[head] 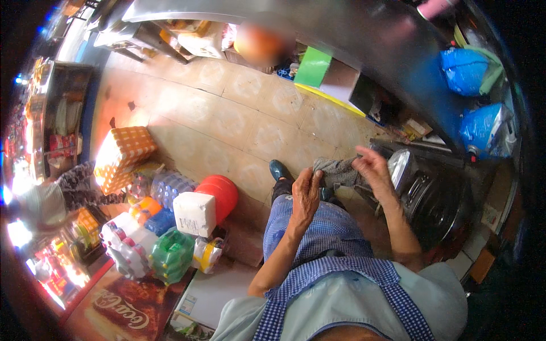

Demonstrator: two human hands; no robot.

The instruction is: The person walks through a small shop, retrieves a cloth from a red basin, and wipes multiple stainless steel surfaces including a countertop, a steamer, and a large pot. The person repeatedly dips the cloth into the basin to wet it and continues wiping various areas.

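Observation:
A dark grey cloth [339,170] is stretched between my two hands, in front of my blue checked apron [332,230]. Its left end is pinched between the thumb and fingers of my left hand [307,192]. At the other end is my right hand [375,170], its index finger extended to the left and the hand slightly blurred; whether its fingers grip the cloth cannot be made out. To the right of that hand lie a clear plastic bag [400,166] and a round black lid or pan [431,209].
Bottle packs [172,255], a white block [195,214] and a red plastic container [219,196] stand at left. A person [47,204] is at the far left. Above are a metal counter [362,38] and blue bags [465,70]. Tiled floor [230,119] lies between.

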